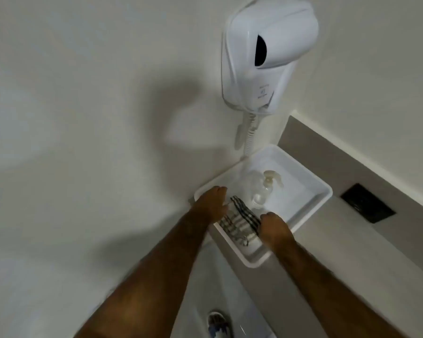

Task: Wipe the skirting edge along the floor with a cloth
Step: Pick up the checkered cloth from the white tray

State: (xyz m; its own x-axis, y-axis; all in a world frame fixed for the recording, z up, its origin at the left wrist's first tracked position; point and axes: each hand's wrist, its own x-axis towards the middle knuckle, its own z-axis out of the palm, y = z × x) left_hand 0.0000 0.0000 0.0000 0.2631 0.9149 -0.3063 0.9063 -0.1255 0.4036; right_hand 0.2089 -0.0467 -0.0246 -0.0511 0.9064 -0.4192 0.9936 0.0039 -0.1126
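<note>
A checked cloth point(241, 222) in dark and light stripes lies in the near end of a white tray point(310, 206) on a grey counter. My left hand point(211, 203) grips the cloth's far-left edge with fingers curled. My right hand point(275, 228) is closed on its near-right edge, and the cloth is stretched between the two hands. No skirting edge shows in the head view.
A clear pump bottle point(264, 191) stands in the tray just beyond the cloth. A white wall-mounted hair dryer point(264, 57) hangs above with its coiled cord. A black socket plate point(368, 203) sits in the grey counter point(327, 240). A shoe point(217, 324) shows on the floor below.
</note>
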